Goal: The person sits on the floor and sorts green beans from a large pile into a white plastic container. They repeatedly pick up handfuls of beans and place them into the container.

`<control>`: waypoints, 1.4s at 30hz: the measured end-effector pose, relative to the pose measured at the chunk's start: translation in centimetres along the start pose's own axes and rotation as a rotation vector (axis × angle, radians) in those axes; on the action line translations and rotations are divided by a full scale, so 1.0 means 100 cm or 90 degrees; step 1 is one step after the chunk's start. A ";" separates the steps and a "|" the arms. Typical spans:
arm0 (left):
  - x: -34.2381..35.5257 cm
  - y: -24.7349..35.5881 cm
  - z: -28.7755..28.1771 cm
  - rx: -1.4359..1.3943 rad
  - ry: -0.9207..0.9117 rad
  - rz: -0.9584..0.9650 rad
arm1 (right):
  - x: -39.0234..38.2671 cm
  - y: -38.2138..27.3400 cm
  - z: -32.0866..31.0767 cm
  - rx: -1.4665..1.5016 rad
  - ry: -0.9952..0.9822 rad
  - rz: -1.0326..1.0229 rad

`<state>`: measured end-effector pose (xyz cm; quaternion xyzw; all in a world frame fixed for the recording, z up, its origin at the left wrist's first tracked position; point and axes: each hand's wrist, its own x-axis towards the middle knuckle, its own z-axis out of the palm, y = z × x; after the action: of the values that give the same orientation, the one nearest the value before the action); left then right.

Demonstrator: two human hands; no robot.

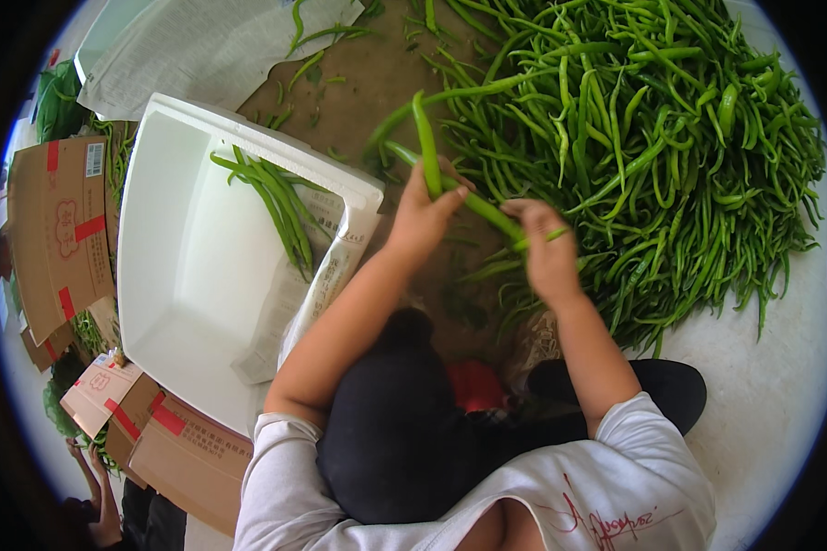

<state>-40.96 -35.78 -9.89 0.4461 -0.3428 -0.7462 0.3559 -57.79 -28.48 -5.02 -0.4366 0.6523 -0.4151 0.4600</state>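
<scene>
My left hand (427, 207), above my lap, is closed round long green peppers (424, 133), one pointing upward and another slanting down to the right. My right hand (547, 248), slightly blurred, grips the lower right end of the slanting pepper and a smaller one. Beside my left arm is a white foam box (170, 239) lined partly with newspaper (280, 340), with several long peppers (276, 207) lying at its upper right. A large heap of green peppers (643, 156) spreads right behind and beyond my right hand.
Cardboard boxes (55, 234) with red tape line the left side. At lower left, another person's arms (101, 496) show near more peppers. A paper-lined container (193, 46) sits at the top left. Brown matting (358, 55) with scattered peppers and pale floor (753, 386) surround me.
</scene>
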 end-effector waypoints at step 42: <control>0.003 0.011 -0.017 -0.181 0.005 -0.194 | 0.018 0.063 -0.023 0.012 -0.064 0.230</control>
<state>-39.24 -36.90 -9.71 0.4411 -0.1610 -0.8306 0.2995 -61.58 -28.12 -10.87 -0.3283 0.6923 -0.3092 0.5634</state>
